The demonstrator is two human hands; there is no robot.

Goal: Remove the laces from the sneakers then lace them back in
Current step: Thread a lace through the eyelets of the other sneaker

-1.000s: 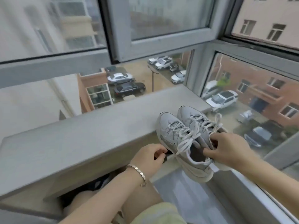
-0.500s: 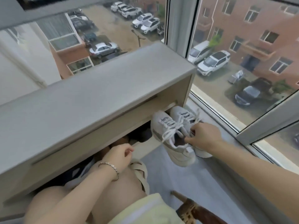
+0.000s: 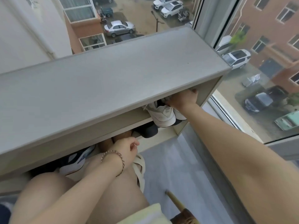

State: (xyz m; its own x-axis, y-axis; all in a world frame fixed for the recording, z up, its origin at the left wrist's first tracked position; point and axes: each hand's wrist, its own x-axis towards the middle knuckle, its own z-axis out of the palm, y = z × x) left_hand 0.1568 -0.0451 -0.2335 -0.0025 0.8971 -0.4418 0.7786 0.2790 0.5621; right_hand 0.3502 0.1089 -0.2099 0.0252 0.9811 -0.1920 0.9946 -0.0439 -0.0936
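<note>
Halfway into the shoe rack's [image 3: 113, 78] top compartment, right hand [image 3: 183, 98] grips sneakers [image 3: 161, 114].

The right arm was stretched forward, the right hand [image 3: 182, 98] gripping white chunky-soled sneakers [image 3: 163, 115], while the left hand [image 3: 127, 147] hovered loosely curled, holding nothing.

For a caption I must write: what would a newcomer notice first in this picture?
First, the pair of white sneakers at the right end of the grey shoe rack, on its upper shelf, gripped by the right hand. Then the window behind the rack, with parked cars far below. The left hand, loosely curled, holds nothing, lower down in front of the rack.
</note>
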